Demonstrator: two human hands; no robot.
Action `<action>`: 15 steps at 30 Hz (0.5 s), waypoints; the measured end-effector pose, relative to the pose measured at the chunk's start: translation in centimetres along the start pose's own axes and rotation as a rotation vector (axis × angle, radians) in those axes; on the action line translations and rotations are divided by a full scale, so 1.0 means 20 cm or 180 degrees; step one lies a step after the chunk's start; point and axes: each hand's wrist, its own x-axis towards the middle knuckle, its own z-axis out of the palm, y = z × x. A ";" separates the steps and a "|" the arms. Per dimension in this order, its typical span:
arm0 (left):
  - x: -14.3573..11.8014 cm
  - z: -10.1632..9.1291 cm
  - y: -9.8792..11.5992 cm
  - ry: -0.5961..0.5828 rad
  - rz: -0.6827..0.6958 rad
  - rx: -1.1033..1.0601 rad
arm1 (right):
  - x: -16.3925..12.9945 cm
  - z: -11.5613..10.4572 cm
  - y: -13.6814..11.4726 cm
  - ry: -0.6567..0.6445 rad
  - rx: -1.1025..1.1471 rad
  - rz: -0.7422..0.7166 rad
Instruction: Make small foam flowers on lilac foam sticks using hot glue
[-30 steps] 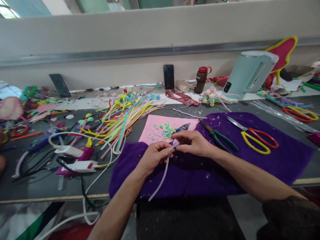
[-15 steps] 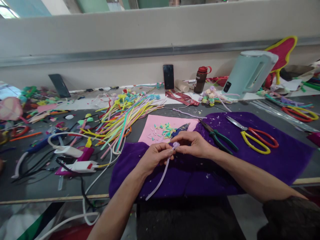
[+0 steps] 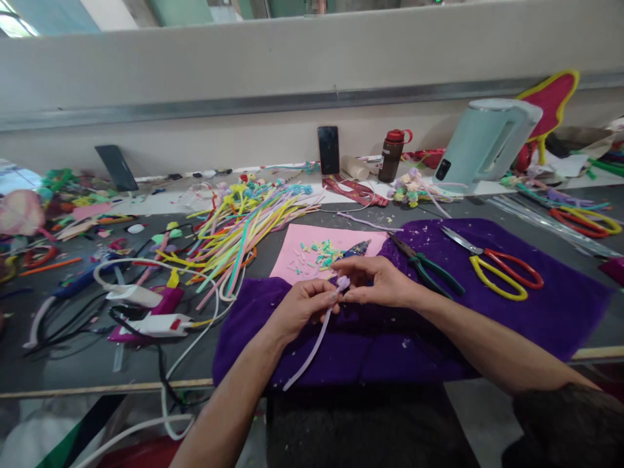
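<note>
A lilac pipe cleaner flower on a long stem is pinched between the thumb and fingers of my left hand. The stem curves down and to the left below that hand. My right hand is close at the flower's right side, thumb and forefinger apart around it; whether a fingertip touches it is hard to see. Beneath both hands lies a purple cloth. Just beyond them is a pink sheet with small cut pipe cleaner bits.
Dark-green-handled pliers and red-and-yellow scissors lie on the cloth at right. Bundled pipe cleaners and a power strip with plugs are at left. Behind stand a phone, a bottle and a kettle.
My right thumb and forefinger have spread slightly away from the flower, which shows more fully. My left hand keeps its pinch in nearly the same place.
</note>
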 end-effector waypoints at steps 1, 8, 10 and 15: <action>0.00 0.00 0.00 -0.0016 -0.0037 -0.0026 | 0.00 0.00 0.00 -0.0025 0.0015 0.0023; 0.00 -0.01 -0.01 -0.0143 -0.0123 -0.0106 | 0.00 0.00 -0.02 -0.0093 0.0115 -0.0186; 0.00 -0.01 -0.01 -0.0152 -0.0123 -0.0072 | 0.00 0.01 -0.02 -0.0090 0.0131 -0.0262; 0.00 -0.01 -0.02 -0.0149 -0.0100 0.0051 | 0.01 0.00 -0.04 -0.0067 0.0031 -0.0361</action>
